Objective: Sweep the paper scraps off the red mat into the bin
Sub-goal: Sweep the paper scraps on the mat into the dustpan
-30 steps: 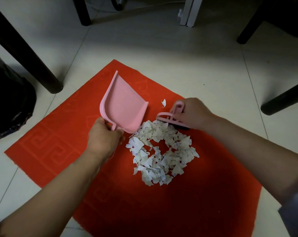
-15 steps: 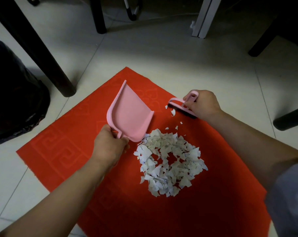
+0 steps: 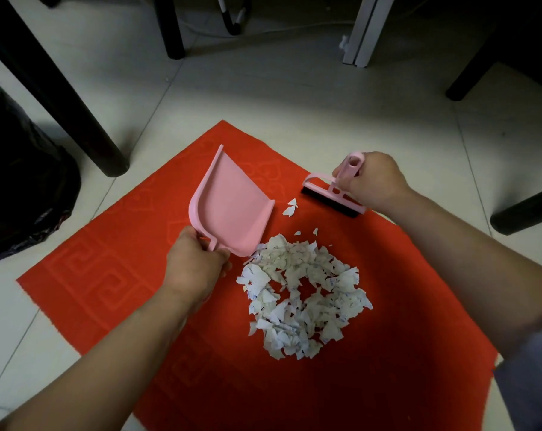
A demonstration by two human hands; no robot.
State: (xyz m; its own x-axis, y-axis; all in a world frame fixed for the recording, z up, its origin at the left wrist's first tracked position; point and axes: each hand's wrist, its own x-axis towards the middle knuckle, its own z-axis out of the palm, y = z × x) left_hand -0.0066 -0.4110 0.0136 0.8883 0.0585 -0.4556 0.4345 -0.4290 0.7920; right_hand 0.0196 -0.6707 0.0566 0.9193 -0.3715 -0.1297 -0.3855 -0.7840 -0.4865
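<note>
A red mat (image 3: 108, 275) lies cornerwise on a pale tiled floor (image 3: 294, 98), and most of the paper scraps (image 3: 304, 293) sit heaped in a loose ring near its middle. The left hand (image 3: 195, 269) has its fingers curled tight around the handle of a pink dustpan (image 3: 232, 206), which is tilted up just left of the heap, its lower corner touching the heap's upper-left edge; no scraps show inside the pan. The right hand (image 3: 369, 185) is closed around the pink handle of a small brush (image 3: 332, 194), whose black bristles rest on the mat at its far right edge, beyond the heap and apart from it. One stray scrap (image 3: 291, 207) lies on the mat between the dustpan and the brush, and a few tiny bits lie just above the heap. A black bin bag (image 3: 21, 188) sits on the floor off the mat's left corner; whether it is the bin itself cannot be told. A dark table leg (image 3: 77, 119) stands on the floor just beyond the mat's left edge, between the bag and the mat. A white post (image 3: 366, 29) stands on the floor well beyond the mat's far corner.
</note>
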